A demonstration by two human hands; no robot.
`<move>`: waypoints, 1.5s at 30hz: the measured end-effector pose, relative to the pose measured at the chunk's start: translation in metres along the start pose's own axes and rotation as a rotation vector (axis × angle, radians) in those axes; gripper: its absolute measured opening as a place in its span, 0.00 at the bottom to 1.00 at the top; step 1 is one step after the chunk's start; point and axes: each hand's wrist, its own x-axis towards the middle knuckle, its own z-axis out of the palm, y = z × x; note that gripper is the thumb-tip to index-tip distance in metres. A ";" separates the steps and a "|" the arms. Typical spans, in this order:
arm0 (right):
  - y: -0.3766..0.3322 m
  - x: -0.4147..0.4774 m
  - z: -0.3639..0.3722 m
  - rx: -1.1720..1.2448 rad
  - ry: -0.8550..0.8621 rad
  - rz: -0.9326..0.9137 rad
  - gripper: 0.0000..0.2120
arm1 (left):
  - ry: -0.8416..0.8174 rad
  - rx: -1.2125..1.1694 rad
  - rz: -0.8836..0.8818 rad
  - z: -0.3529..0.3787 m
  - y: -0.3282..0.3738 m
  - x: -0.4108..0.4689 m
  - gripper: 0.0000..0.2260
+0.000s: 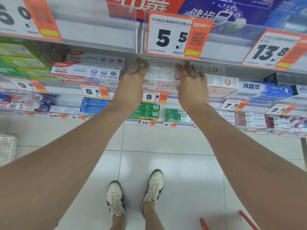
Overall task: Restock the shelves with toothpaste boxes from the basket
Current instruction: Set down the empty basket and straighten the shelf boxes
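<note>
Gently, the left hand point(133, 75) and right hand point(191, 82), fingers straight, steady a toothpaste box point(163, 63) by its ends; it is likely light, stiff, crushable card.

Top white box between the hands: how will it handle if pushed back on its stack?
Likely stiff: the box is a long carton with straight edges. It probably slides rather than rolls, since it lies flat on the stack of like boxes. Its printed face looks smooth, so it may skew if the left hand and right hand push unevenly.
</note>
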 end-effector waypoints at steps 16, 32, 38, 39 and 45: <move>-0.001 -0.040 -0.016 0.135 0.102 -0.060 0.35 | 0.052 0.301 0.259 0.002 0.024 -0.005 0.29; 0.168 -0.048 -0.040 0.078 0.083 0.036 0.26 | -0.035 0.370 0.121 0.055 0.145 0.008 0.22; 0.178 -0.033 -0.026 0.038 0.016 -0.034 0.28 | -0.007 0.393 -0.010 0.071 0.159 0.006 0.20; 0.178 -0.033 -0.023 0.040 0.030 -0.026 0.29 | -0.002 0.388 -0.024 0.072 0.161 0.006 0.19; 0.177 -0.034 -0.019 0.095 0.086 -0.009 0.32 | -0.004 0.375 -0.021 0.069 0.163 0.005 0.16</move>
